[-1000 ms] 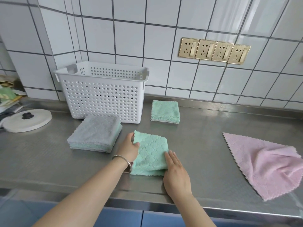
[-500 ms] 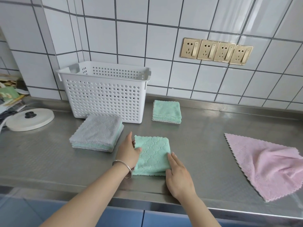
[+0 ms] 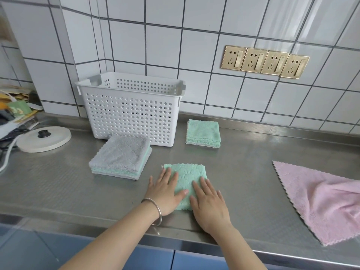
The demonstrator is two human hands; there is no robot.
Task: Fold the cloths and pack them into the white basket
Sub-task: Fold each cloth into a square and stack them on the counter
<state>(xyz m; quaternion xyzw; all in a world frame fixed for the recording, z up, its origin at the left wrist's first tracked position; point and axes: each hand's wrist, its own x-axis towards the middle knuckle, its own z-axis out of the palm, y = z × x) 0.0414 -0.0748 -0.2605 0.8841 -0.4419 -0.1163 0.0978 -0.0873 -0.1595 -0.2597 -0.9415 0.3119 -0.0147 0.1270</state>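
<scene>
Our fingers (image 3: 171, 177) lie straight and flat, gripping nothing: the left hand (image 3: 165, 193) presses the left part of the folded green cloth (image 3: 187, 178), and the right hand (image 3: 209, 203) presses its near right corner, palm partly on the table (image 3: 243, 172). The cloth sits near the table's front edge, a neat square under our palms.

We judge it soft, light and limp, with a plush pile that grips skin well but slides on steel. It will sag open if lifted by one corner, so we should pinch the folded edges on both sides, or slip fingers under it and carry it flat.

Just beside it on the left sits a stack of folded cloths (image 3: 120, 156), grey on top. Behind that stands the white basket (image 3: 132, 117), against the tiled wall. To the basket's right lies a smaller green stack (image 3: 203, 133). Well apart on the right, a pink cloth (image 3: 321, 201) lies unfolded.
</scene>
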